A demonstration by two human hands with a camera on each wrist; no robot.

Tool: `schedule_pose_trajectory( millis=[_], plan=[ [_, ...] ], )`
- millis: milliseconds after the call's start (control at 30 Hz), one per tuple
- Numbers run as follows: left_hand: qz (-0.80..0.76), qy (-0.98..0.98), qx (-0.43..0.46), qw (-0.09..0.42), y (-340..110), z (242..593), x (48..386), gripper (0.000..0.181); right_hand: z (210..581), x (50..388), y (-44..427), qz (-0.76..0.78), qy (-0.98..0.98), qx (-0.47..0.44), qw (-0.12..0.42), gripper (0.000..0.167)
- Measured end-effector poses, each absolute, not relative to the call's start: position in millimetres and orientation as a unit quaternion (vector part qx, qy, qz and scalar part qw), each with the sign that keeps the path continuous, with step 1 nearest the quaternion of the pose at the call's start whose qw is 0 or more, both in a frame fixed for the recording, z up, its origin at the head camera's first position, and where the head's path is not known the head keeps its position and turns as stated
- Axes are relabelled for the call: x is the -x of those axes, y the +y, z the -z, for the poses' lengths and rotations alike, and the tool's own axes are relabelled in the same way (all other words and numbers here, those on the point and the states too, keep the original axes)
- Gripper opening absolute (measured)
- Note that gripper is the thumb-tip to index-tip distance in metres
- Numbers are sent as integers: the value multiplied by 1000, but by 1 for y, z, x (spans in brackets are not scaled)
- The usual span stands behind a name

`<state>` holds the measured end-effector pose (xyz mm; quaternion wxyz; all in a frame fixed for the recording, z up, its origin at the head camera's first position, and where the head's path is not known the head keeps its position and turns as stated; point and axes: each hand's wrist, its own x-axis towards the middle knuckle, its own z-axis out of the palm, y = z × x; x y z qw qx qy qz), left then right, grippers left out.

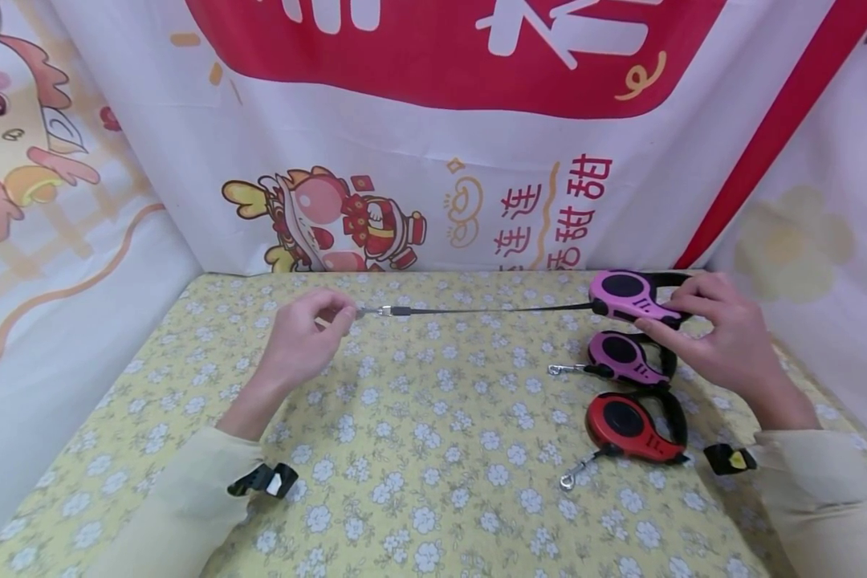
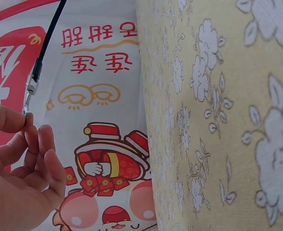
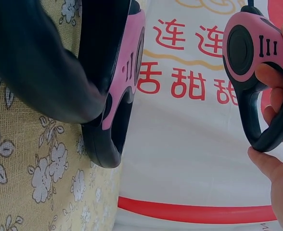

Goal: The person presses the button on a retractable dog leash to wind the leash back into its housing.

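A pink retractable dog leash [image 1: 624,295] with a black handle is held up by my right hand [image 1: 726,341], whose fingers curl round the handle [image 3: 269,137]. From its front a black strap [image 1: 477,311] runs taut leftward across the table. My left hand [image 1: 307,333] pinches the metal clip [image 1: 376,311] at the strap's end between thumb and forefinger; the fingers partly cover it. The left wrist view shows that clip [image 2: 29,98] at the fingertips, the strap rising beyond it. Nearest below my right hand, a second pink leash [image 1: 617,356] lies on the table.
A red leash [image 1: 624,425] lies nearer me, its metal clip [image 1: 567,482] pointing left. The second pink leash's clip [image 1: 558,370] also points left. A yellow floral cloth [image 1: 419,449] covers the table. Printed white curtains [image 1: 433,201] stand at the back and both sides.
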<state>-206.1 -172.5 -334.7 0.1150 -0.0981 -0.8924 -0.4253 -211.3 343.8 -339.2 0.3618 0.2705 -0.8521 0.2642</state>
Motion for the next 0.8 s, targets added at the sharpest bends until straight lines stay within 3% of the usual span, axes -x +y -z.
schedule_pose_trajectory(
  millis=[100, 367, 800],
  plan=[
    [424, -892, 102, 120, -173, 335, 206, 27, 340, 212, 344, -267, -849, -274, 364, 53],
    [424, -891, 110, 119, -173, 334, 205, 28, 340, 212, 343, -263, -854, -270, 358, 39],
    [422, -890, 130, 114, -172, 336, 206, 26, 341, 214, 342, -262, -850, -286, 356, 47]
  ],
)
